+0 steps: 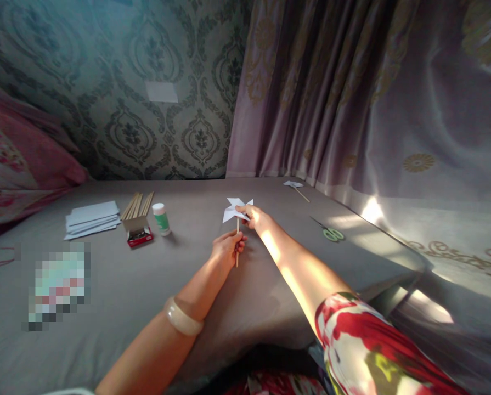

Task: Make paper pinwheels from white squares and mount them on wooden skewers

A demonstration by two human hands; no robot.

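A white paper pinwheel (233,209) sits on top of a thin wooden stick (237,258), held upright above the grey bed sheet (146,285). My left hand (227,248) is closed round the stick below the paper. My right hand (251,216) pinches one of the paper's blades at its right side. A pale bangle (182,317) is on my left wrist.
Far left lie a stack of white paper sheets (92,218), a red box (140,235) holding several wooden sticks, and a glue bottle (161,219). Green-handled scissors (331,232) lie right. Another pinwheel (294,186) rests by the curtain. Pink pillows (18,164) sit at left.
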